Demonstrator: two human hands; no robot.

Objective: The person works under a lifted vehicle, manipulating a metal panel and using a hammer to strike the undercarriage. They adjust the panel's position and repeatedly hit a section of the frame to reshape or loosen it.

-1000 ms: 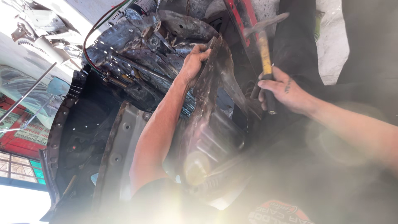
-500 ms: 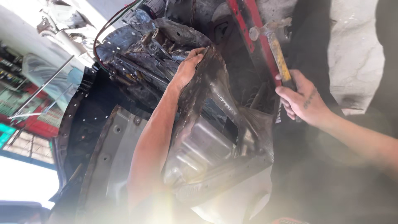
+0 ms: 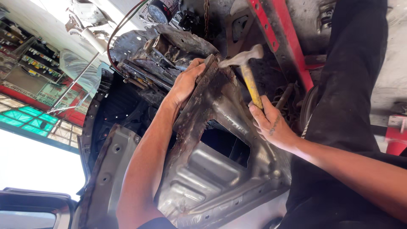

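A red frame (image 3: 283,40) is crowding the hammer (image 3: 247,70) from the right — the panel (image 3: 220,140) is blocking below, its square hole (image 3: 227,144) gaping open.

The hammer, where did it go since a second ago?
The right hand swung the hammer in from the right, so its head now sits against the top edge of the rusty metal panel, close to the left hand. The left hand kept gripping that edge, and the right hand kept hold of the yellow handle.
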